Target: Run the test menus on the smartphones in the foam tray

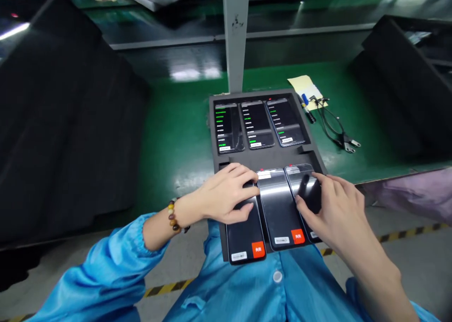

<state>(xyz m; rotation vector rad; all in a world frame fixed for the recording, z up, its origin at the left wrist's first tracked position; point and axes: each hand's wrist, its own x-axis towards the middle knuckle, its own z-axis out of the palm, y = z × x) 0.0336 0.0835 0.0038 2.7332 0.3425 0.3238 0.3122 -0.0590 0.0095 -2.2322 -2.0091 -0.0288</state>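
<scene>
- At 12 o'clock of the tray [259, 159], a grey post [236, 35] stands on the green table [176, 129]; large dark shapes are at 9 and 2 o'clock.
- At 1 o'clock beyond the tray there is yellow paper [302, 84], with pens on and beside it; a black cable [328, 124] with clips lies at 2 o'clock.
- Below the table, the grey floor [165, 261] carries yellow and black tape [169, 288].
- The near-left phone [243, 235] lies under the left hand [226, 195] and extends towards 6 o'clock, over the near rim of the tray.
- The left hand is half open, its fingers bent; I cannot tell if it grips this phone.
- The near-right phone [306, 184] is at 10 o'clock from the right hand [339, 209], whose thumb and forefinger are spread over it; how firmly, I cannot tell.
- Between them lies the middle phone [278, 209].
- The near-left and middle phones have dark, shiny screens, each with a white label and an orange sticker at the near end.
- The three far phones [257, 124] show green and white lines on black.
</scene>
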